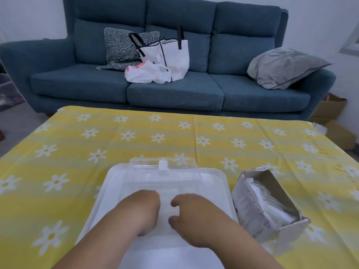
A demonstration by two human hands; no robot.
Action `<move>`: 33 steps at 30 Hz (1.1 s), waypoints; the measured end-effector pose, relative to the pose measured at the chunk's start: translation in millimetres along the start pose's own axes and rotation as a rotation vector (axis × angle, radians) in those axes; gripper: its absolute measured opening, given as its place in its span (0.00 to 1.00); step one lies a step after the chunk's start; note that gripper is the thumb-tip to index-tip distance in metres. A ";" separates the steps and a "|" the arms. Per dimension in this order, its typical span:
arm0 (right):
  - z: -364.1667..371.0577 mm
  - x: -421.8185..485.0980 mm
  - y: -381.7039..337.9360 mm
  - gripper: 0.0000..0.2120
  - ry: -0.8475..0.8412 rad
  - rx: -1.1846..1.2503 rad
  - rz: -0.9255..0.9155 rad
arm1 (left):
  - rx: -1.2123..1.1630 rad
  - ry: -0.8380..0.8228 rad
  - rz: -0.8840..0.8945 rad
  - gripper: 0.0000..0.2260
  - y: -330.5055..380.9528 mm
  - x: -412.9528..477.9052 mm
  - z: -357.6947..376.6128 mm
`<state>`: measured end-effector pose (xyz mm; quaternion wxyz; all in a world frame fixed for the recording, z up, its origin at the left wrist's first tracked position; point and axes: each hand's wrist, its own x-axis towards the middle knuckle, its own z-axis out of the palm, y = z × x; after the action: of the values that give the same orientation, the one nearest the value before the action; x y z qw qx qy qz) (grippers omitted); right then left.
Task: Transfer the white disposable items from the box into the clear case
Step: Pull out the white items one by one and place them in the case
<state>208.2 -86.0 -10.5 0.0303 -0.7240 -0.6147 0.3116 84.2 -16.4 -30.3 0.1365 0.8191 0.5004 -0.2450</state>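
Both your hands are over the case (169,183), which sits on a white tray (217,181) at your 6 o'clock on the table (116,136). Your left hand (143,210) has its fingers bent down out of sight, so I can't tell whether it grips anything. Your right hand (190,216), just beside it at 3 o'clock, curls its fingers; whether it holds anything is too blurred to tell. The box (250,206) lies on its side at the tray's 3 o'clock, with the items (272,200) inside.
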 end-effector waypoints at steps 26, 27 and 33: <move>-73.7 -45.5 141.0 0.10 0.693 0.279 0.414 | -0.982 0.471 0.348 0.06 90.3 -3.3 -24.1; -77.9 -50.6 137.9 0.10 0.778 0.294 0.386 | -1.009 0.489 0.349 0.06 91.1 -4.1 -25.2; -88.0 -82.6 109.0 0.10 0.946 0.668 0.024 | -1.201 0.503 0.428 0.15 102.5 -14.5 -32.0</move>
<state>342.0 -157.7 47.9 0.5251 -0.7425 -0.3944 0.1318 178.1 -59.6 2.2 0.4923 0.7141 0.3933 0.3051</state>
